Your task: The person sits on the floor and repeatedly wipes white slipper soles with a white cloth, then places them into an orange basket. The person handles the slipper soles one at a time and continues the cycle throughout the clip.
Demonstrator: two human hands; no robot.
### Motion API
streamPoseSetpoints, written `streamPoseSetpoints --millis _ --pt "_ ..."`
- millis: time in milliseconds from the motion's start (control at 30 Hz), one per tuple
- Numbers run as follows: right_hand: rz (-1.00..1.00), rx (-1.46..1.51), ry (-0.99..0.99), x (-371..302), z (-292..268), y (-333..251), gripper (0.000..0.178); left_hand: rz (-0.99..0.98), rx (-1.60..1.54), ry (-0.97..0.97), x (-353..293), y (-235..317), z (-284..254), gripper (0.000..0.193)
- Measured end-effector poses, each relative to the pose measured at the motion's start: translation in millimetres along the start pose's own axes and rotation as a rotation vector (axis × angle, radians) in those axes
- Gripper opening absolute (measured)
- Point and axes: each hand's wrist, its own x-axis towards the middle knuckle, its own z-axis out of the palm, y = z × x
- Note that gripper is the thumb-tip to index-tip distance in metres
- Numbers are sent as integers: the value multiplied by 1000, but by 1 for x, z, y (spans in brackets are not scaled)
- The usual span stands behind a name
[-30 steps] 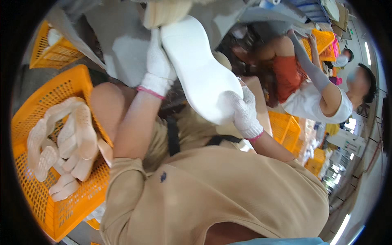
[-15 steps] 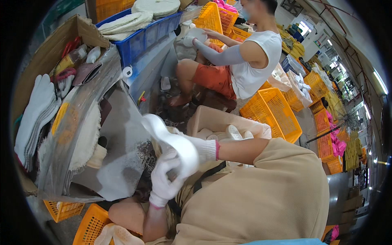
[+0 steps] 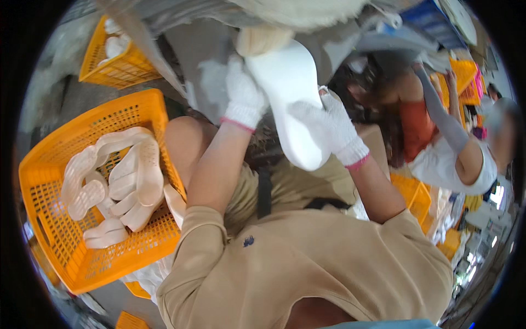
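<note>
A smooth white shoe sole (image 3: 298,90) is held between my two gloved hands, its broad end up and away from me. My left hand (image 3: 245,94), in a white knit glove with a pink cuff, grips its left edge. Around the right edge closes my right hand (image 3: 335,123), gloved the same way, thumb lying over the sole's face. The sole's far end meets or overlaps a pale tan cylindrical piece (image 3: 264,40) below a fluffy cream buffing wheel (image 3: 301,12); whether they touch, I cannot tell. Some of my left fingers are hidden behind the sole.
An orange basket (image 3: 60,263) with several beige soles stands at my left. Farther up is another orange basket (image 3: 118,68) holding white pieces. A seated co-worker (image 3: 455,159) in a white top is at the right, near a blue crate (image 3: 438,22).
The view has swung left and down, bringing the basket of soles into sight. The sole, earlier tilted and seen edge-on, now shows its broad face near the wheel. Both hands still hold it.
</note>
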Motion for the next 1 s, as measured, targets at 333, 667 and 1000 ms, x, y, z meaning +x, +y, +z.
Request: streamPoseSetpoints --millis 333,667,1000 --pt "-103 -614 435 -164 -200 35 71 841 1861 -27 -154 148 -3 25" --pt "-48 -1110 563 -174 -207 47 46 -362 2390 992 -210 366 -219 66" --pt "-230 -331 182 -95 53 7 47 533 962 182 -229 65 -10 51"
